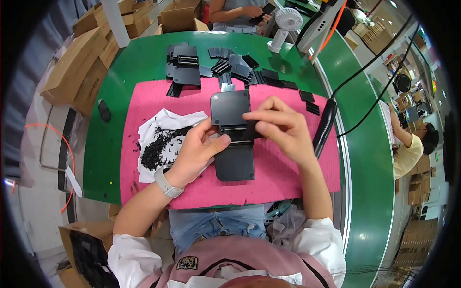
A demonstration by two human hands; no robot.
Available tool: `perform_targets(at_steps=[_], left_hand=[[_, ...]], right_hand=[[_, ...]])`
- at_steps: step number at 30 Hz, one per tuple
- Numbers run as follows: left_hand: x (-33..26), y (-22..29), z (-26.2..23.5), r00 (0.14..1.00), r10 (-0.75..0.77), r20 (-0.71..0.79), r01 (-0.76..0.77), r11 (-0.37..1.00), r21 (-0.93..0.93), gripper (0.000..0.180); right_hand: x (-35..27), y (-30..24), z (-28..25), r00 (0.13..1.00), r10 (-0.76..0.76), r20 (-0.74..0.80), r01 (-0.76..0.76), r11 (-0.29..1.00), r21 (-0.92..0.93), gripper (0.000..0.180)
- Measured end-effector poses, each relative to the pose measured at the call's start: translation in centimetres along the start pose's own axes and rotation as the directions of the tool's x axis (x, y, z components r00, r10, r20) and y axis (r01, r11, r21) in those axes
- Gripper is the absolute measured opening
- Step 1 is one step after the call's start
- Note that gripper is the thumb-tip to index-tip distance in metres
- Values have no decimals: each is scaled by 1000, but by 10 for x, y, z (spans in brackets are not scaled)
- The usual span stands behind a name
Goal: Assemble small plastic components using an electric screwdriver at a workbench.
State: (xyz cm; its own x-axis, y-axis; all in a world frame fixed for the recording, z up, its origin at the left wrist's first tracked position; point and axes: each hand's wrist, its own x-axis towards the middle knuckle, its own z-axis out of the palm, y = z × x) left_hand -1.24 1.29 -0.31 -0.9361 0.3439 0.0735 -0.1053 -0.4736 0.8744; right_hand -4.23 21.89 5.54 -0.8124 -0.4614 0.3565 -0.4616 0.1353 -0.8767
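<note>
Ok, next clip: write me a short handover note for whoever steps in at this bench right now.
Left hand pinches the left side of the black hinged plate assembly at its middle joint.
Right hand presses fingertips on the joint from the right.
The assembly lies on the pink mat; a pile of small black screws sits on a white cloth at left; more black parts lie beyond, a black driver tool at right.
Done: both plates meet at the joint. Whether fastened, I cannot tell.

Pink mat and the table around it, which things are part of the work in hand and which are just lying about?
In hand: black hinged plate, left hand, right hand, pile of small black screws on white cloth.
Lying about: white desk fan, cardboard boxes, black pen-shaped tool.
</note>
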Motion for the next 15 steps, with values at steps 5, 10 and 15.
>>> perform_targets(at_steps=[5,10,15], left_hand=[[3,-4,-4,999,50,14,-49,998,-38,52],[2,-6,-4,1000,23,0,-23,998,-61,54],[3,-7,-3,998,55,20,-54,997,-60,53]], right_hand=[[0,20,29,998,-43,-43,40,996,-80,19],[-4,30,28,992,96,-82,-90,993,74,17],[-8,30,36,992,-61,-106,39,978,-203,17]])
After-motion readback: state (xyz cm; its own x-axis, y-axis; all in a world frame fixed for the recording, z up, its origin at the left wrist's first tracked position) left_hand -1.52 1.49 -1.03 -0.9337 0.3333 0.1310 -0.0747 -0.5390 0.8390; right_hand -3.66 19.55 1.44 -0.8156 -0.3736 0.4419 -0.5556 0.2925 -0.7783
